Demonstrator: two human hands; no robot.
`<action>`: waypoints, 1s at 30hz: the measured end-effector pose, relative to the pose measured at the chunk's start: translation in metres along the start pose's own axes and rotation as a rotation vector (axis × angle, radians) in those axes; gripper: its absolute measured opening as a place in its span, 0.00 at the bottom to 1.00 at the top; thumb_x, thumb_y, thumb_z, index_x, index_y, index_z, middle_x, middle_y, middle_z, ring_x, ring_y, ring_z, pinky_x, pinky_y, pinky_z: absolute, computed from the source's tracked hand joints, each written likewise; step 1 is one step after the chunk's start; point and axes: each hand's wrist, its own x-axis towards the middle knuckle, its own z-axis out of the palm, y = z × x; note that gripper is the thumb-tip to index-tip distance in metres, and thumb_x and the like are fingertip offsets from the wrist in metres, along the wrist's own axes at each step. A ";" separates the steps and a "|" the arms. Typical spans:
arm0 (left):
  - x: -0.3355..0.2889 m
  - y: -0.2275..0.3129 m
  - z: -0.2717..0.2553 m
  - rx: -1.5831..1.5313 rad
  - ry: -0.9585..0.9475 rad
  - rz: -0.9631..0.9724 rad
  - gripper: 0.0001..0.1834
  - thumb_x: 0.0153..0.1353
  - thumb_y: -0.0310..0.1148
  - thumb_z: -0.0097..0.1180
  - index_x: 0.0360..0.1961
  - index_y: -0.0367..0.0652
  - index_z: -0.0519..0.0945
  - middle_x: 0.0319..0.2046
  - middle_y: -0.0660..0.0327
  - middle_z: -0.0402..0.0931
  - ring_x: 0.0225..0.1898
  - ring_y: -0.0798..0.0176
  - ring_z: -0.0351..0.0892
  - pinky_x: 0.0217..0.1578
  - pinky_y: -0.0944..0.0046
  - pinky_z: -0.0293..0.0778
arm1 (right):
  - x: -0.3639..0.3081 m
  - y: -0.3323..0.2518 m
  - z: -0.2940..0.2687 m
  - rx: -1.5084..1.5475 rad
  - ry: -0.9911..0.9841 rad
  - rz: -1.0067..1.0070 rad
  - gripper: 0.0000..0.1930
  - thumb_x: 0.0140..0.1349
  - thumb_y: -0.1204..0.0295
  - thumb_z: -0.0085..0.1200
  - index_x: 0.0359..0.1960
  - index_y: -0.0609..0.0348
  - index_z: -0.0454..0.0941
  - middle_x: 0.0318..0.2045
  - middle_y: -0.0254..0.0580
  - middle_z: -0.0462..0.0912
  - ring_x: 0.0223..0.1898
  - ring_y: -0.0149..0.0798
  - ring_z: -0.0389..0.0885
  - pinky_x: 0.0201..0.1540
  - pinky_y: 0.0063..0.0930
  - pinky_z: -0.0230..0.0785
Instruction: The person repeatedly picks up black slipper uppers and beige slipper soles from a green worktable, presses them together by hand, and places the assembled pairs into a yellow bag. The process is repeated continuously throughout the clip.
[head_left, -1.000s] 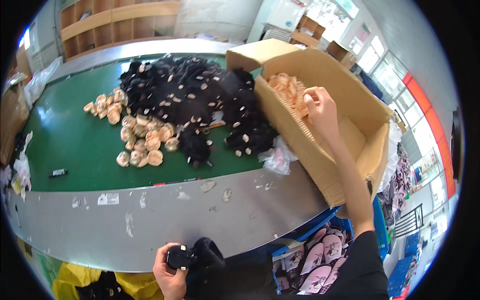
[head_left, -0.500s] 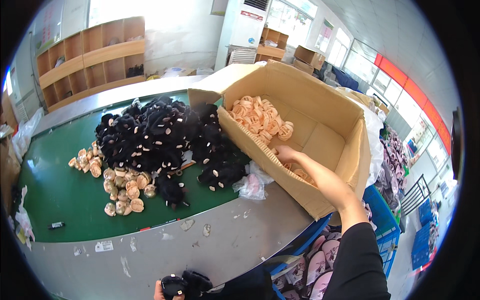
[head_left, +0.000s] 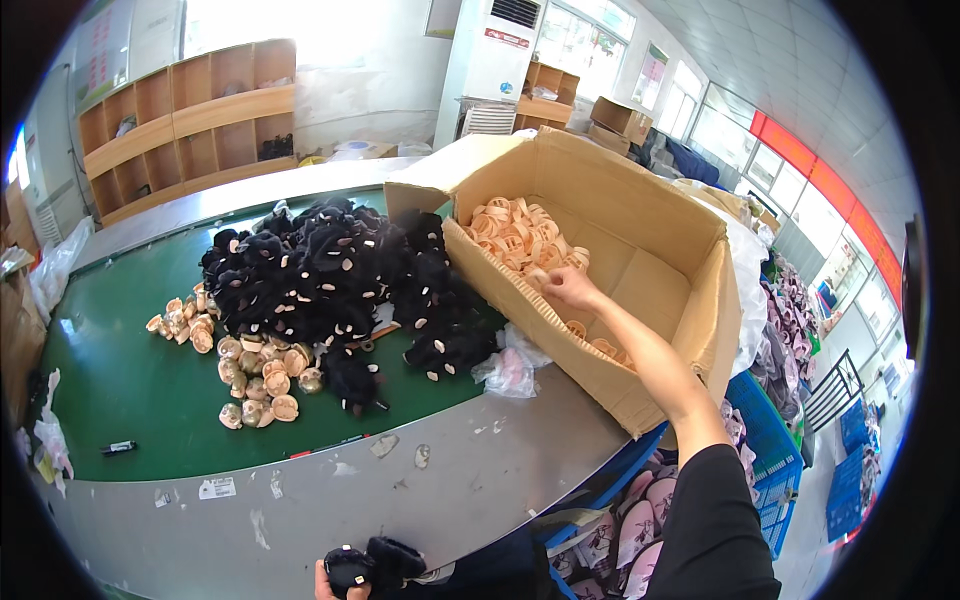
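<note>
Your left hand [head_left: 327,583] clasps a black plush piece [head_left: 347,567], presumably leaving your right hand [head_left: 572,287] free, fingers bunched at peach openwork rings [head_left: 518,233]. Whether it's gripping one, I can't tell.

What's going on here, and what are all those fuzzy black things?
A person's left hand holds a fuzzy black piece with a round, hard-looking end near the table's edge. The right hand reaches into an open brown cardboard box, its fingers at some peach-coloured ring-like pieces; whether they grip one is unclear. On the green tabletop lie a big heap of fuzzy black pieces and some rounded peach-and-gold pieces.
</note>
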 end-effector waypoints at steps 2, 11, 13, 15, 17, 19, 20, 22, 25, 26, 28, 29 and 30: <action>-0.003 0.001 0.002 -0.014 0.006 -0.002 0.25 0.54 0.27 0.52 0.55 0.30 0.77 0.47 0.53 0.80 0.48 0.59 0.79 0.53 0.62 0.75 | 0.000 -0.017 -0.020 0.054 0.160 -0.035 0.13 0.66 0.61 0.61 0.35 0.59 0.85 0.27 0.33 0.84 0.32 0.26 0.78 0.37 0.27 0.71; 0.009 0.024 0.014 -0.022 -0.064 -0.019 0.26 0.52 0.27 0.53 0.54 0.31 0.79 0.46 0.57 0.81 0.49 0.63 0.78 0.54 0.65 0.73 | -0.143 -0.263 0.014 0.791 -0.174 -0.429 0.08 0.70 0.69 0.58 0.40 0.62 0.79 0.34 0.34 0.81 0.35 0.26 0.80 0.41 0.23 0.75; 0.016 0.008 0.004 0.101 -0.070 0.042 0.18 0.50 0.24 0.61 0.44 0.34 0.78 0.36 0.65 0.77 0.40 0.72 0.74 0.45 0.71 0.72 | -0.188 -0.276 0.056 0.686 -0.373 -0.603 0.09 0.69 0.71 0.60 0.43 0.66 0.79 0.38 0.37 0.82 0.39 0.29 0.81 0.44 0.26 0.75; 0.022 0.019 0.026 0.027 -0.097 -0.013 0.15 0.49 0.27 0.63 0.39 0.35 0.78 0.33 0.66 0.77 0.37 0.73 0.73 0.41 0.71 0.71 | -0.232 -0.286 0.090 0.824 -0.550 -0.558 0.12 0.68 0.72 0.61 0.48 0.67 0.80 0.39 0.41 0.82 0.40 0.33 0.82 0.47 0.29 0.76; 0.020 0.014 0.027 -0.028 -0.113 0.017 0.14 0.52 0.27 0.65 0.40 0.36 0.78 0.34 0.67 0.78 0.38 0.74 0.73 0.42 0.71 0.71 | -0.254 -0.297 0.117 0.949 -0.649 -0.566 0.12 0.68 0.72 0.61 0.48 0.67 0.80 0.37 0.41 0.81 0.38 0.34 0.82 0.44 0.29 0.76; 0.013 0.022 0.023 -0.038 -0.078 -0.046 0.14 0.55 0.28 0.67 0.41 0.37 0.79 0.35 0.67 0.78 0.38 0.74 0.74 0.42 0.72 0.71 | -0.265 -0.306 0.136 0.950 -0.597 -0.600 0.12 0.67 0.72 0.61 0.48 0.67 0.80 0.36 0.42 0.81 0.37 0.35 0.81 0.42 0.29 0.75; 0.010 0.024 0.021 -0.046 -0.066 -0.079 0.14 0.56 0.29 0.68 0.41 0.37 0.79 0.35 0.67 0.79 0.38 0.75 0.74 0.43 0.72 0.71 | -0.270 -0.308 0.143 0.947 -0.566 -0.610 0.12 0.67 0.72 0.62 0.47 0.67 0.80 0.35 0.42 0.80 0.36 0.35 0.81 0.41 0.29 0.75; 0.007 0.017 0.014 -0.010 -0.045 -0.062 0.14 0.57 0.30 0.68 0.41 0.37 0.78 0.35 0.67 0.79 0.39 0.75 0.74 0.43 0.73 0.71 | -0.272 -0.312 0.148 0.909 -0.558 -0.584 0.11 0.66 0.73 0.63 0.46 0.67 0.80 0.35 0.43 0.81 0.35 0.35 0.80 0.40 0.29 0.74; 0.006 0.012 0.016 -0.014 -0.047 -0.070 0.14 0.57 0.30 0.68 0.42 0.37 0.78 0.36 0.67 0.79 0.38 0.75 0.74 0.43 0.72 0.72 | -0.278 -0.312 0.155 0.864 -0.517 -0.515 0.09 0.65 0.73 0.64 0.42 0.64 0.79 0.34 0.41 0.79 0.34 0.35 0.79 0.39 0.28 0.73; 0.006 0.013 0.019 -0.017 -0.052 -0.071 0.15 0.57 0.30 0.67 0.42 0.37 0.78 0.36 0.67 0.79 0.38 0.75 0.74 0.42 0.72 0.72 | -0.280 -0.311 0.157 0.855 -0.505 -0.492 0.09 0.65 0.72 0.64 0.41 0.64 0.79 0.34 0.41 0.79 0.34 0.35 0.79 0.39 0.29 0.73; 0.007 0.010 0.020 -0.005 -0.066 -0.057 0.15 0.56 0.29 0.66 0.42 0.37 0.78 0.36 0.66 0.78 0.38 0.75 0.75 0.42 0.72 0.73 | -0.283 -0.312 0.160 0.825 -0.457 -0.468 0.09 0.66 0.72 0.63 0.39 0.63 0.78 0.34 0.42 0.77 0.32 0.38 0.79 0.38 0.30 0.74; 0.007 0.010 0.020 -0.009 -0.070 -0.067 0.15 0.56 0.28 0.66 0.42 0.37 0.78 0.36 0.66 0.78 0.38 0.74 0.75 0.42 0.72 0.73 | -0.284 -0.311 0.163 0.837 -0.417 -0.477 0.09 0.66 0.71 0.63 0.39 0.63 0.78 0.34 0.42 0.78 0.32 0.38 0.79 0.38 0.30 0.74; 0.007 0.011 0.020 -0.012 -0.073 -0.077 0.15 0.55 0.28 0.66 0.42 0.37 0.78 0.36 0.66 0.78 0.38 0.74 0.75 0.42 0.72 0.73 | -0.285 -0.311 0.167 0.850 -0.376 -0.486 0.09 0.66 0.71 0.63 0.40 0.63 0.78 0.34 0.42 0.78 0.32 0.38 0.79 0.38 0.30 0.74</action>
